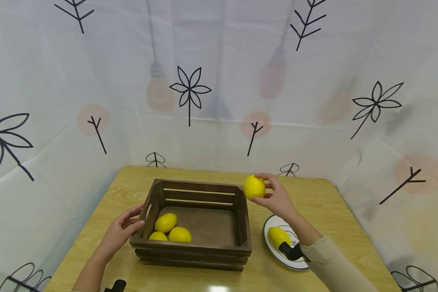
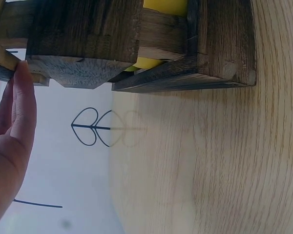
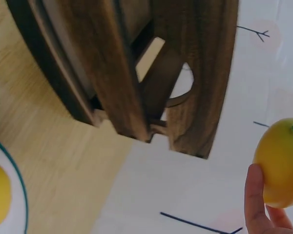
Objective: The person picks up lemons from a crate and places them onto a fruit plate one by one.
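A yellow lemon (image 1: 254, 187) is pinched between the thumb and fingers of my right hand (image 1: 279, 202), held up beside the back right corner of a dark wooden crate (image 1: 193, 245). In the right wrist view the same lemon (image 3: 282, 163) shows at the right edge, with fingers against it. Three lemons (image 1: 166, 222) lie in the crate's front left corner. My left hand (image 1: 118, 231) rests its extended fingers on the crate's left end; the left wrist view shows a fingertip (image 2: 22, 70) touching the wood.
Right of the crate stands a white plate (image 1: 277, 221) with a dark rim, bearing another lemon (image 1: 278, 235), partly covered by the wrist camera. The wooden table (image 1: 109, 263) meets a patterned white cloth (image 1: 219, 142) behind and at both sides.
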A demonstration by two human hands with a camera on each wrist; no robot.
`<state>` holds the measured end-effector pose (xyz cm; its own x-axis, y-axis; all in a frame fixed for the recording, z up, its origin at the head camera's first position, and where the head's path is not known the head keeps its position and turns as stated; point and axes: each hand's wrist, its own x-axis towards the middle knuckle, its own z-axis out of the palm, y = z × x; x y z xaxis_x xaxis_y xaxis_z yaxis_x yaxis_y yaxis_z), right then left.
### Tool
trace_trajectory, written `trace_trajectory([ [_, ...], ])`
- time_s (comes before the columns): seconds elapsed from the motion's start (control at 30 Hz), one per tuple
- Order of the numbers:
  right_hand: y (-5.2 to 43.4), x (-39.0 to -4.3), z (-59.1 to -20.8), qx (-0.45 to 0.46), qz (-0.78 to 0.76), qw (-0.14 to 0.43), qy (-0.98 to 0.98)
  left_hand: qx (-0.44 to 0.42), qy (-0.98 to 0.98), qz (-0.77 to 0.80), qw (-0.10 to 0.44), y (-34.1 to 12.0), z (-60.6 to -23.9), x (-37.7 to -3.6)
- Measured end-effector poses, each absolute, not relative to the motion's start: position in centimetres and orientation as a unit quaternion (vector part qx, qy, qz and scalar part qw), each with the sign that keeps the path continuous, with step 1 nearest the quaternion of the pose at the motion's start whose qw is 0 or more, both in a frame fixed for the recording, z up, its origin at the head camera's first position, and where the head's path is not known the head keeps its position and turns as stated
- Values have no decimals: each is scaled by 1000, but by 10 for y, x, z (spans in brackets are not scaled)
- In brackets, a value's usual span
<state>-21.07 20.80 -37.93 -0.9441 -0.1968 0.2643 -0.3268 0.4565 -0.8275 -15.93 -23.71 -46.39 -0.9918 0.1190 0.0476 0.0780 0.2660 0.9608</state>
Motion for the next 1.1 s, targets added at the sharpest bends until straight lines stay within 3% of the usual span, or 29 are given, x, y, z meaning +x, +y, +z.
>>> trace_trajectory([
  [0.4, 234, -203, -401, 128, 470, 86, -869, 58, 795, 603, 22, -237, -463, -159],
  [1.1, 270, -193, -438, 54, 467, 67, -880, 60, 794, 605, 20, -238, -464, -160],
])
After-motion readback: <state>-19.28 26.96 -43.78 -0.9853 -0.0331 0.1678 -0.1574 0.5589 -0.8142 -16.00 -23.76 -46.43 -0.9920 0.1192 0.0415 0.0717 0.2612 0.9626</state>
